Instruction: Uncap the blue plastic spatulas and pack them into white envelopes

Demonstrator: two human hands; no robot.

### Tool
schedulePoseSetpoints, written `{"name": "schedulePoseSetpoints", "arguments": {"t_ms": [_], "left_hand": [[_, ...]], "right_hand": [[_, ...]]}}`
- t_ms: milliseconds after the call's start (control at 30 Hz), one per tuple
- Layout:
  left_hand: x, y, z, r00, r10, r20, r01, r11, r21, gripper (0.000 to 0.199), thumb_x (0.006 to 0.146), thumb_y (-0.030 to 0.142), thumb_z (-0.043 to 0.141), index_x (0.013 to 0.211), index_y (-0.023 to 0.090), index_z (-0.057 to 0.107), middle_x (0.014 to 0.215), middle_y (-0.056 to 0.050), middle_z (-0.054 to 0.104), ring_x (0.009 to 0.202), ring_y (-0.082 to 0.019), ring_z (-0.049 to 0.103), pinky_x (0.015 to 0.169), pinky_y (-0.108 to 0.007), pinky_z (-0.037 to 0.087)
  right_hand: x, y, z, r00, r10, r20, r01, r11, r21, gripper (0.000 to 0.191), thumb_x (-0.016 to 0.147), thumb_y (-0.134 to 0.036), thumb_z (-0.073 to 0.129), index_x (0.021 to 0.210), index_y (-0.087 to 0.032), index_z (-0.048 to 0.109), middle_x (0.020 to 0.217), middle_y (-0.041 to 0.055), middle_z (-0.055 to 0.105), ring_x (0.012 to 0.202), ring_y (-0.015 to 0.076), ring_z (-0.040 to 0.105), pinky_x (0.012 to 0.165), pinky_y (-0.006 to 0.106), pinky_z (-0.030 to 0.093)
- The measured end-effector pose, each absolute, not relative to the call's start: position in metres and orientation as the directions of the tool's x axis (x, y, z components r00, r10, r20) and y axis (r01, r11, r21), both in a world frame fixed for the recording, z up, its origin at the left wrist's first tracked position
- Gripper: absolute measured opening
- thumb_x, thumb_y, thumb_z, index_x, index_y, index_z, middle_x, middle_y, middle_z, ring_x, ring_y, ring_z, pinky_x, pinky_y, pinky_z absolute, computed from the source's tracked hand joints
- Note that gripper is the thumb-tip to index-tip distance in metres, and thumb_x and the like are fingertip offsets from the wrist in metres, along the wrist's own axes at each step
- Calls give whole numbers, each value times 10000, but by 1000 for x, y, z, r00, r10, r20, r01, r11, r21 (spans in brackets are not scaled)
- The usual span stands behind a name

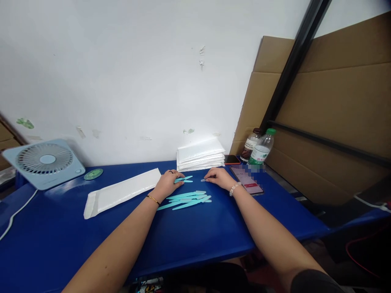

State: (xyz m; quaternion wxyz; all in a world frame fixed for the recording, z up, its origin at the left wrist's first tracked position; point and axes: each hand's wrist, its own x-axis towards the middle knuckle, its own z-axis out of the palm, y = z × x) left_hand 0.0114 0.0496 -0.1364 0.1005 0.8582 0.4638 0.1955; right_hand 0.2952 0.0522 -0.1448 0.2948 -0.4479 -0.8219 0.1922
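My left hand [167, 183] is closed on a couple of turquoise eyebrow razors [187, 179], whose ends stick out to the right past the fingertips. A small translucent piece, which looks like a blade cap [203, 180], is pinched between the thumb and fingers of my right hand [219, 178]. Just nearer to me, a loose pile of similar turquoise razors [187, 199] lies on the blue table [195, 232]. A white padded envelope [122, 191] rests left of my left hand. Behind both hands is a stack of white padded envelopes [200, 154].
At the far left is a light blue fan [45, 162] with a white cable, beside a green disc [93, 174]. A phone [247, 180] lies right of my right hand; a dark phone [232, 159] and two bottles [261, 150] are behind it. Cardboard [342, 93] lines the right side.
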Motion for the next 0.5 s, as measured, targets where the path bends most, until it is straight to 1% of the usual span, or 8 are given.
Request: {"name": "schedulePoseSetpoints", "arguments": {"t_ms": [67,133,200,233,300,400,433,500], "left_hand": [[12,48,-134,476,841,258,763,-540,355,370,840,422,521,1163,262,604,1124,-59,610,1047,-254,530,874,-352,437],[12,44,-128,453,849,274,768,-527,363,391,827,421,530,1169,243,593,1113,-73,605,1039,-256,532,858,-349,439],[12,39,-120,468,850,242,755,-527,390,340,818,430,527,1071,228,631,1039,-71,617,965,-239,560,801,-326,448],[12,36,-116,500,843,201,738,-536,411,310,808,435,533,1000,222,650,991,-62,624,914,-223,572,765,-307,451],[13,30,-111,582,808,89,698,-552,456,274,776,444,557,883,216,666,888,-40,633,805,-190,582,681,-268,444],[16,23,-108,636,769,-62,689,-531,493,264,743,447,574,794,205,666,760,-19,638,674,-161,563,564,-235,400],[17,22,-108,633,769,-87,695,-516,500,261,747,440,563,776,201,665,742,-17,645,653,-156,558,545,-231,385],[19,21,-109,623,777,-93,695,-495,522,247,762,408,535,761,197,663,770,-21,671,660,-151,565,546,-226,377]], "right_hand": [[291,53,-144,-343,880,328,692,473,-546,105,777,-192,653,828,-202,745,833,45,666,730,158,609,714,272,473],[288,51,-141,-312,880,357,729,463,-504,112,782,-193,651,853,-197,737,857,54,653,760,168,596,730,286,464],[286,45,-136,-328,857,398,716,500,-487,113,802,-225,638,869,-201,726,894,58,641,818,177,582,760,299,453],[284,41,-133,-351,844,405,691,526,-496,116,815,-248,628,868,-200,720,896,56,634,823,175,576,758,297,449],[280,32,-129,-434,828,355,622,561,-547,145,828,-305,619,838,-196,714,857,43,618,767,155,564,703,274,446],[271,20,-126,-567,796,210,562,561,-607,187,781,-374,667,795,-192,707,801,19,586,663,123,534,602,241,421],[269,17,-126,-586,790,179,561,556,-614,194,765,-382,682,785,-190,704,798,15,578,651,118,527,587,236,413],[265,15,-126,-598,786,157,560,550,-619,201,754,-384,689,782,-184,698,809,14,570,652,115,525,584,233,407]]}}
